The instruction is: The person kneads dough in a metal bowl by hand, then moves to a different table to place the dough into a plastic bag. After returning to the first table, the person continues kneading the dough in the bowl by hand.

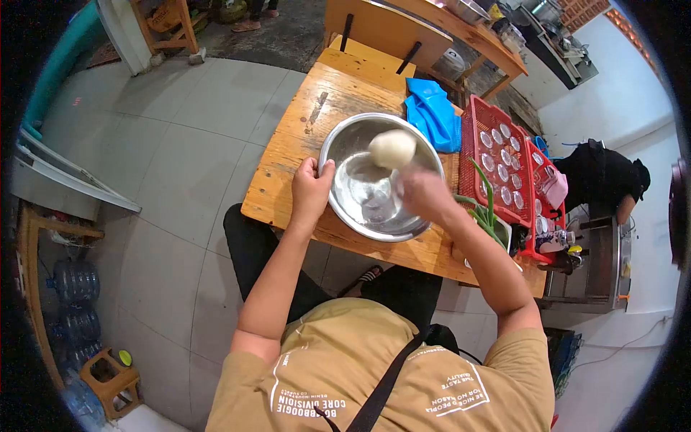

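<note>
A wide stainless steel bowl (344, 133) stands on the wooden table in front of me. My left hand (312, 189) grips its left rim, thumb over the edge and fingers around the outside. Over the far right part of the bowl is a pale, rounded lump (393, 149), smeared by motion, that looks like dough. Just nearer to me, my right hand (423, 193) is at the bowl's right side, close below the lump. Motion blurs its fingers, and I cannot tell whether they hold anything.
A blue plastic bag (433, 115) lies beyond the bowl. To the right are red crates (478, 115) with upturned glasses and a container with green onions (489, 209). A person in black (608, 176) bends over at the far right. Water bottles (75, 281) and a stool (109, 381) stand at left.
</note>
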{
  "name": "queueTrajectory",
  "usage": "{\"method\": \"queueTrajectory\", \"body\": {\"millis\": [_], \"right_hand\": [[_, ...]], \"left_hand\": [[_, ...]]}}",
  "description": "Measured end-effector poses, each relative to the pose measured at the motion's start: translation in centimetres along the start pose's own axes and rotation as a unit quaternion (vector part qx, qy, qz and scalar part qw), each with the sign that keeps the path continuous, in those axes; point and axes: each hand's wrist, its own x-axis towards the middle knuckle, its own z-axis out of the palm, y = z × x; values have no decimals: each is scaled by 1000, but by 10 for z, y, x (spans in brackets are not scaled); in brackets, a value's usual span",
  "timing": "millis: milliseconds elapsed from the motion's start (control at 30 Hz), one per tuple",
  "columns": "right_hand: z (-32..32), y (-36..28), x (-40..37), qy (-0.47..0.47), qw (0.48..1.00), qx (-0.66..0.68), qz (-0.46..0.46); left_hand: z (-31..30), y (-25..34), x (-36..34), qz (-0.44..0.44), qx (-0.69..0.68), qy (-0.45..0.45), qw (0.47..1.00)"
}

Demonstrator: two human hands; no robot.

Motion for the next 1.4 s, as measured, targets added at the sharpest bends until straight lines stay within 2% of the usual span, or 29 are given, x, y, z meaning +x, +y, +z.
{"method": "queueTrajectory", "body": {"millis": [33,100,133,200,233,267,333,400,433,467,533,600,667,733,800,833,867,900,933,967,1000,1033,1100,1133,1200,1267,1333,1400], "right_hand": [[-4,-4,-1,0,1000,-2,-4],[-15,-15,-2,-41,981,158,110],[-12,-16,6,-42,981,157,106],[5,-13,26,235,956,163,67],[13,-18,36,192,967,121,115],[23,-27,42,196,966,123,118],[36,-46,48,-14,995,-14,93],[41,-51,43,27,999,-12,-45],[44,-52,42,22,995,-40,-85],[51,-48,46,23,995,-41,-87],[52,-38,56,90,993,-1,-74],[36,-32,60,100,994,13,-39],[32,-31,57,230,945,198,124],[11,-37,46,326,901,271,95],[4,-46,27,411,879,237,-47],[12,-41,8,335,930,116,-97],[15,-35,-3,251,957,-10,-142],[-15,-47,-11,-89,995,34,-15],[-24,-47,3,-274,945,114,135],[-14,-42,-1,-94,986,118,74],[2,-35,-5,88,989,117,9],[12,-34,5,92,989,114,8],[39,-44,40,87,966,205,132],[49,-57,48,64,979,139,133],[43,-71,43,48,994,61,76],[61,-56,58,79,993,69,50],[62,-42,71,101,992,71,-23],[53,-35,78,80,993,88,-8]], "left_hand": [[-2,-1,0,1,-1,4,1000],[-5,-3,0,9,29,-6,1000],[-7,-3,1,10,29,-2,1000],[-12,-2,2,-20,36,-35,999],[-13,5,2,-18,40,-39,998],[-15,13,2,-18,77,-34,996],[-12,16,5,-16,112,-30,993],[-4,16,14,72,87,12,994],[-4,26,17,32,110,-38,993],[-3,21,23,34,109,-36,993],[4,9,42,11,76,-106,991],[7,7,41,28,87,-110,990],[6,9,36,60,142,-70,986],[6,6,38,59,118,-70,989],[7,0,34,47,96,-71,992],[8,-1,34,43,86,-71,993],[9,-1,34,39,77,-71,994],[9,2,34,29,96,-71,992],[9,3,33,36,96,-72,992],[9,3,31,39,86,-70,993],[10,6,28,42,76,-68,994],[8,25,20,27,86,-68,994],[12,17,21,44,85,-57,994],[12,12,23,57,87,-49,993],[11,7,29,55,115,-40,991],[8,3,33,49,121,-35,991],[10,13,30,42,116,-28,992],[13,11,30,53,124,-5,991]]}}
